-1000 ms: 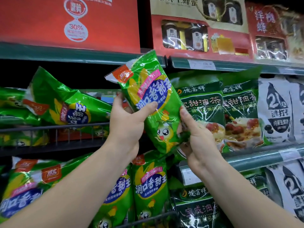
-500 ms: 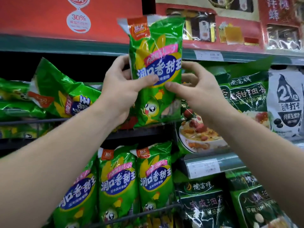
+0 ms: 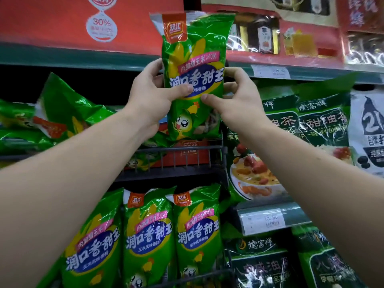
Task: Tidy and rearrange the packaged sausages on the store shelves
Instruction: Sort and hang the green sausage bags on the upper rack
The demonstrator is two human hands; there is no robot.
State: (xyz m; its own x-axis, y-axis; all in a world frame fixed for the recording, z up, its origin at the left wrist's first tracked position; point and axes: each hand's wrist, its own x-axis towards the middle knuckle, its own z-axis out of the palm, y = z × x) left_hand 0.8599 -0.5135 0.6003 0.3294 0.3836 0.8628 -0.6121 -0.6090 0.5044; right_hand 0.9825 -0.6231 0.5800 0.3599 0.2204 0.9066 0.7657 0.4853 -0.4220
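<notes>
I hold a green sausage pack [image 3: 195, 65] upright in front of the upper wire basket [image 3: 178, 151], its bottom edge just above the basket's front rail. My left hand [image 3: 152, 98] grips its left side, thumb across the front. My right hand [image 3: 234, 100] grips its right side. More green sausage packs [image 3: 68, 113] lie tilted on the left of the same shelf. Three green sausage packs [image 3: 149, 235] stand upright in the basket below.
Dark green tea packs [image 3: 324, 121] and a white pack [image 3: 367, 132] fill the shelf to the right. Red gift boxes [image 3: 62, 21] sit on the top shelf. A price tag rail [image 3: 268, 220] juts out at the lower right.
The pack was tilted and held low a second ago; both hands have turned it upright and lifted it higher in front of the upper basket.
</notes>
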